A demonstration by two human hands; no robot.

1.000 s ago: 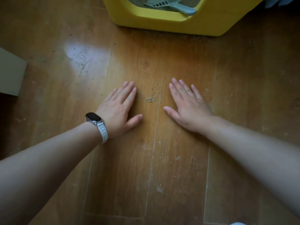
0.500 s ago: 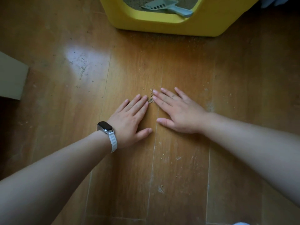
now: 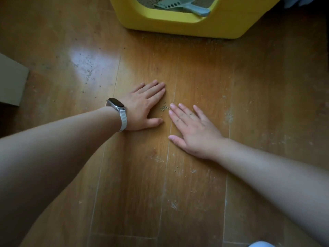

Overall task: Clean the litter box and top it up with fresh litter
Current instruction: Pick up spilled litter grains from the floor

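Flat, empty left hand (image 3: pixel 144 106) and right hand (image 3: pixel 192 127) are sweeping spilled grey litter granules (image 3: pixel 165 108) tighter together mid-frame (nearly scoopable).

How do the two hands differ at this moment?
The left hand wears a white-strapped fitness band; the right hand has a bare wrist. The left hand lies nearer the yellow litter box than the right. Dark specks mark the right hand's fingers, not the left's. Both lie flat on the floor, flanking spilled litter grains.
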